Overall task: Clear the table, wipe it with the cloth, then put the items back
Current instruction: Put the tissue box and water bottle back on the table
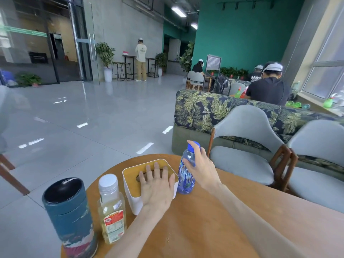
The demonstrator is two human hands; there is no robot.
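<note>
On the round wooden table (214, 216) stands a white tissue box with a wooden lid (134, 177). My left hand (157, 185) lies flat on that lid, fingers spread, thumb over the right edge. Just right of the box is a clear bottle with a blue cap and blue label (186, 175); my right hand (201, 164) is wrapped around its neck and shoulder. A bottle of pale yellow drink with a white cap (111, 207) is left of the box. A dark teal cylindrical canister (69, 218) stands at the table's left edge. No cloth shows.
Two grey padded chairs (245, 146) (316, 159) stand at the table's far right side. Behind them is a leaf-patterned sofa (204, 110). Grey tiled floor (83, 127) spreads to the left and ahead. Several people are farther back in the room.
</note>
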